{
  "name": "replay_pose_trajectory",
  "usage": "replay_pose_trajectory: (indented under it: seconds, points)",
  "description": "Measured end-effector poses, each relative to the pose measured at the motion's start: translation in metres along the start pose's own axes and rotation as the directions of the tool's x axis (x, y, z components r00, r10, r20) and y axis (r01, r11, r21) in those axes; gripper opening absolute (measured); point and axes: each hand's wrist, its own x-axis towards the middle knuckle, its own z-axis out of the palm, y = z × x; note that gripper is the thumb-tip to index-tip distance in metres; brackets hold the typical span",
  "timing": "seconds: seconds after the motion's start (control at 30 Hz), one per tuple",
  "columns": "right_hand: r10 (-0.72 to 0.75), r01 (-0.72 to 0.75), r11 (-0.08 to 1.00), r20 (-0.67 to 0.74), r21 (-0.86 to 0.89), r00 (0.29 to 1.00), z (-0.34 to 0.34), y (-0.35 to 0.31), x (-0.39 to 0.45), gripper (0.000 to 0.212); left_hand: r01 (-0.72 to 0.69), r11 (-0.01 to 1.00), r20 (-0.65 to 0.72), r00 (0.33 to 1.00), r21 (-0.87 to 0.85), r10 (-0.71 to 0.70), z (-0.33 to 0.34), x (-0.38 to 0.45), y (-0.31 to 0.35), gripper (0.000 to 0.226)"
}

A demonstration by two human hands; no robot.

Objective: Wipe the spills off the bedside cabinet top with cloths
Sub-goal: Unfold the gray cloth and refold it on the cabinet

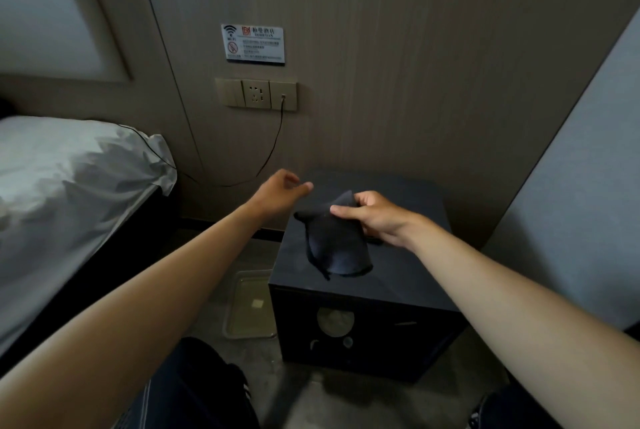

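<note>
A: Cloth (335,241), dark, pinched near its top between thumb and fingers of right hand (375,217). It hangs in a loose cone above the bedside cabinet (408,276); lower hem looks close to the top, contact cannot be told.

B: Left hand (281,194)?

A: Raised just left of the cloth's upper corner, near the cabinet's back left edge. Fingers loosely curled, holding nothing, not touching the cloth.

B: Cabinet top condition?

A: Dark and matte. Lighting is dim; no spill can be made out from here. Front face carries a pale round patch.

B: Surroundings?

A: Clear plastic tray (247,304) on the floor, beside the cabinet's left side. Bed with white pillow (69,172) at left. Wall panel behind carries a socket plate (255,93) with a thin black cable (273,148) plugged in, drooping toward the pillow. White notice card (254,44) above the sockets, print too small to read. Both forearms bare.
</note>
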Motion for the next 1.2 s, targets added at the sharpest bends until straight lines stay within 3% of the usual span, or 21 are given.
replay_pose_trajectory:
  seconds: [0.07,0.17,0.27,0.33,0.43,0.5,0.6,0.77,0.9,1.03,1.2]
  points:
    - [0.02,-0.017,0.998,-0.061,0.052,0.998,-0.003,0.002,0.003,0.032,0.142,0.986,0.092,0.987,-0.091,-0.134,0.01,-0.008,-0.006,0.048]
    - [0.05,-0.034,0.988,-0.104,0.153,0.993,-0.006,0.004,0.004,0.034,0.417,0.857,0.352,0.885,-0.304,-0.306,0.021,-0.025,-0.008,0.067]
    - [0.073,-0.054,0.973,-0.079,0.225,0.994,-0.01,0.004,0.002,0.029,0.533,0.655,0.583,0.794,-0.535,-0.17,0.032,-0.033,-0.004,0.064]
    - [0.074,-0.057,0.96,-0.05,0.274,0.996,-0.013,0.006,0.002,0.027,0.506,0.605,0.573,0.813,-0.615,-0.098,0.036,-0.038,0.005,0.053]
    - [0.081,-0.066,0.957,-0.04,0.281,0.996,-0.019,0.007,0.004,0.029,0.363,0.587,0.372,0.922,-0.724,-0.112,0.042,-0.036,0.009,0.055]
    - [0.093,-0.071,0.98,-0.108,0.186,0.99,-0.022,0.009,0.006,0.031,0.246,0.692,0.257,0.962,-0.678,-0.09,0.041,-0.032,0.004,0.059]
    - [0.046,-0.036,0.998,-0.194,0.058,0.98,-0.026,0.014,0.005,0.031,0.121,0.802,0.191,0.982,-0.585,-0.009,0.041,-0.033,0.002,0.049]
    - [-0.084,0.031,0.986,-0.331,-0.162,0.94,-0.033,0.018,0.001,0.048,-0.118,0.971,0.105,0.984,-0.207,0.142,0.039,-0.03,-0.001,0.042]
    - [-0.179,0.071,0.957,-0.382,-0.28,0.907,-0.039,0.022,-0.001,0.059,-0.17,0.985,0.07,0.983,0.027,0.168,0.043,-0.02,-0.002,0.025]
    - [-0.209,0.013,0.898,-0.402,-0.44,0.891,-0.045,0.019,-0.004,0.029,-0.255,0.96,0.057,0.967,0.117,0.25,0.051,-0.013,0.009,0.016]
    - [-0.307,-0.037,0.775,-0.426,-0.631,0.851,-0.06,0.018,-0.008,0.02,-0.425,0.888,0.029,0.904,0.177,0.427,0.065,0.001,0.027,0.025]
